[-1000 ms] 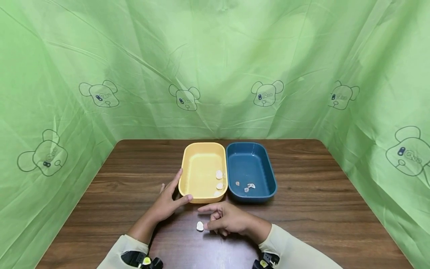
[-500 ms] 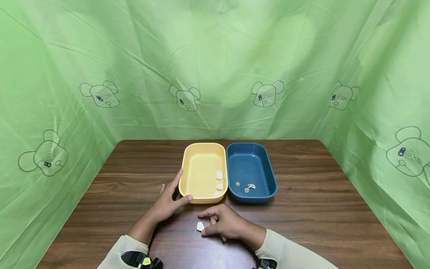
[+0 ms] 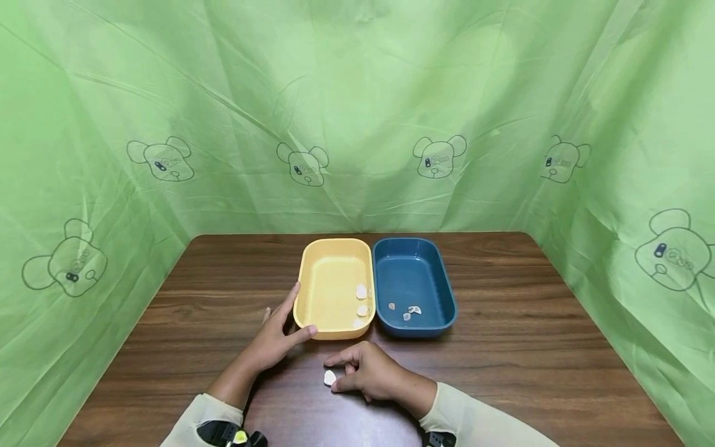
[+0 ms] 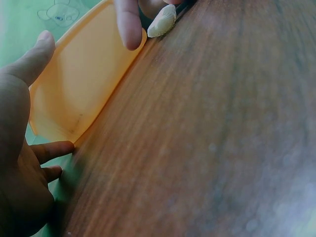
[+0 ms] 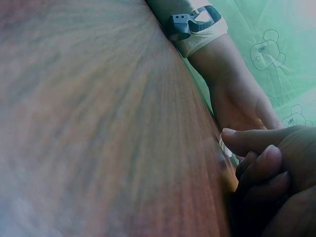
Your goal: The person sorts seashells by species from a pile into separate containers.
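Observation:
A small white seashell lies on the table in front of the yellow tray; ridges show on the shell in the left wrist view. My right hand is at its right side, thumb against the shell and index finger just beyond it, with a small gap; the other fingers are curled. My left hand rests at the tray's near left corner, thumb on the front rim and straight fingers along the left side. In the right wrist view, the right hand mostly covers the shell.
Several pale shells lie along the yellow tray's right side. A blue tray stands against it on the right, holding several small brownish-white shells. Green cloth hangs behind and beside the wooden table.
My right hand has shifted slightly toward me and its thumb has come lower beside the shell, the index finger staying beyond it. The left hand keeps its place on the tray.

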Tool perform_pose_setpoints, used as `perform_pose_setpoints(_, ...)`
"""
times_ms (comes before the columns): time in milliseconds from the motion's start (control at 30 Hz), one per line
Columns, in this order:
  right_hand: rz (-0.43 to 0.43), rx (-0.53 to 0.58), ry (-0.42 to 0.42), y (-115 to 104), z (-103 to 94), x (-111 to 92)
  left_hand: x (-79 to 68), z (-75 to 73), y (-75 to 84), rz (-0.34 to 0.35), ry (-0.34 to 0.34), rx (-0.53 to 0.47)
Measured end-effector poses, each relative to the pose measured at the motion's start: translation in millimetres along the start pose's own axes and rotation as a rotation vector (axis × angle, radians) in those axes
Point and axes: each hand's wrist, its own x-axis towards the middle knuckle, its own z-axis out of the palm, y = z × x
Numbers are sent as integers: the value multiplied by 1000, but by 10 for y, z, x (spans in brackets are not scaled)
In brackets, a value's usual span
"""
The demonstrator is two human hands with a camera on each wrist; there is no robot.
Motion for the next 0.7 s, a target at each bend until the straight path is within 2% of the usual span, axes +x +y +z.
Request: perform_pose_setpoints(700,-12,-54,-1,7,11,5,3,-3,-16,10,-2,-15)
